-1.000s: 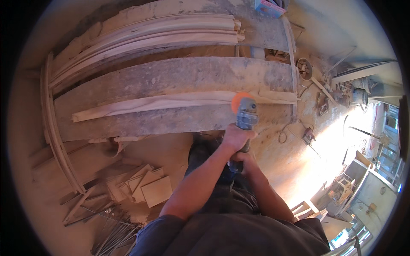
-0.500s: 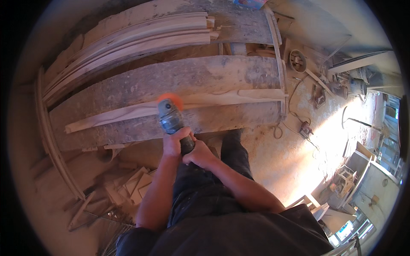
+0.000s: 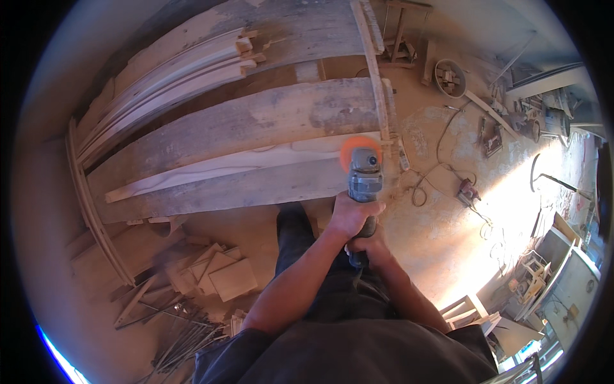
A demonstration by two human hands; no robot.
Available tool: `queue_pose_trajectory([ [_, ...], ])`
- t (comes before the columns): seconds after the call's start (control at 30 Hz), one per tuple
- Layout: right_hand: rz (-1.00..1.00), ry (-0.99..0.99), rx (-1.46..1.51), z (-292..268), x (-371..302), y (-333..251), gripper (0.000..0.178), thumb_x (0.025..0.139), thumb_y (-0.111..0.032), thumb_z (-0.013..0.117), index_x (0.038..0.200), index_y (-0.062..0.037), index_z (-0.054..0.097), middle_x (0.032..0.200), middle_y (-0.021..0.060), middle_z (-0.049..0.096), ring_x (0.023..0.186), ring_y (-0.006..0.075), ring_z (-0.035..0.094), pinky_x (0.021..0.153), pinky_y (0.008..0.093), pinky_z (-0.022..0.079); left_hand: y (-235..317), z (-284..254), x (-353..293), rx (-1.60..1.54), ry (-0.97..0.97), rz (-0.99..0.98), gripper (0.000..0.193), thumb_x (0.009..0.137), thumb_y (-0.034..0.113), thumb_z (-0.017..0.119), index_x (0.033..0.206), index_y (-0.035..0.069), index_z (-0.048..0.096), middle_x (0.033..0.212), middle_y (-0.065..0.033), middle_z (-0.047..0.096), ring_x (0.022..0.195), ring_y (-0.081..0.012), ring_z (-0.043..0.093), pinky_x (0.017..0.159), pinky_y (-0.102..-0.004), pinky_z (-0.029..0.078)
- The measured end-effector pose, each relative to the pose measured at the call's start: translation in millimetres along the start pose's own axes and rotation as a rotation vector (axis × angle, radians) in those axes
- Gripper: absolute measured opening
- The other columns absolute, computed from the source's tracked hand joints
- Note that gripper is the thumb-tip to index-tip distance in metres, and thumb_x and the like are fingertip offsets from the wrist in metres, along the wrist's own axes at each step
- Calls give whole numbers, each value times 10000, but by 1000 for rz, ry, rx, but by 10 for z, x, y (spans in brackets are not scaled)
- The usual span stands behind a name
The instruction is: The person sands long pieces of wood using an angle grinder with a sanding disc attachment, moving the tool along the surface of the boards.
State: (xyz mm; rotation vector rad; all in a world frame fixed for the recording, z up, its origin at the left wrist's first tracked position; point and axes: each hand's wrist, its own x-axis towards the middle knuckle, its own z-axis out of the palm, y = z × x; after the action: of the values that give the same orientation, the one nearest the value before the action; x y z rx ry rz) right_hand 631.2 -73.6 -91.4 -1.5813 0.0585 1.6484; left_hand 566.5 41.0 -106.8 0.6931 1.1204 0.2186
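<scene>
Both my hands grip an angle grinder (image 3: 366, 185) with a grey head and a dark handle. My left hand (image 3: 354, 214) wraps round the body just behind the head. Farther back, my right hand (image 3: 371, 246) is closed on the rear handle. An orange disc (image 3: 359, 152), blurred, sits under the grinder's head. It lies over the right end of a long pale wooden strip (image 3: 236, 168). That strip rests lengthwise on the worn plank workbench (image 3: 256, 125). The disc hides the strip's end, and I cannot tell whether they touch.
Several wooden mouldings (image 3: 173, 77) lie stacked on the bench's far side. Wood offcuts (image 3: 224, 275) are piled on the floor at lower left. To the right are a bucket of wood pieces (image 3: 450, 78), a red power tool (image 3: 468, 191) with its cable, and a slanting board (image 3: 489, 114).
The grinder and both hands have moved right along the strip, from its middle to its right end. My view and body have shifted to the right too.
</scene>
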Motion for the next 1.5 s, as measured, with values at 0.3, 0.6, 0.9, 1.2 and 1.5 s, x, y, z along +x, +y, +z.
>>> queue_pose_trajectory([
  [0.3,-37,-132,-127,-33,184,-199,496,605,-89,824,1056,-5,636,853,38,673,770,139,646,719,291,542,177,-11,-30,-120,54,-69,185,774,141,800,828,-7,701,768,-93,700,660,-209,683,634,-360,554],
  [0.6,-8,-60,64,-621,8,-85,367,618,-48,787,963,-5,672,819,50,682,720,165,658,673,320,544,17,616,162,75,-9,-39,254,734,169,849,876,0,723,794,-88,704,691,-178,668,657,-360,552],
  [0.9,-150,-90,-190,-98,233,-200,300,616,-102,786,858,29,666,755,59,682,686,168,666,628,328,538,63,-47,74,-104,102,-42,245,785,185,791,863,-34,717,768,-124,697,644,-221,678,623,-357,560],
  [1.2,-131,-106,-159,-114,208,-289,425,613,-54,802,1008,-6,653,807,51,681,700,136,642,644,288,529,182,29,47,-37,107,-59,218,795,188,782,876,-1,708,768,-103,692,658,-220,679,647,-357,558],
  [1.5,-117,-70,-54,-279,198,-307,358,626,-49,723,973,2,653,766,71,671,643,187,660,585,312,533,-6,215,295,35,85,-27,313,726,246,829,927,18,759,826,-79,726,732,-168,676,686,-366,555],
])
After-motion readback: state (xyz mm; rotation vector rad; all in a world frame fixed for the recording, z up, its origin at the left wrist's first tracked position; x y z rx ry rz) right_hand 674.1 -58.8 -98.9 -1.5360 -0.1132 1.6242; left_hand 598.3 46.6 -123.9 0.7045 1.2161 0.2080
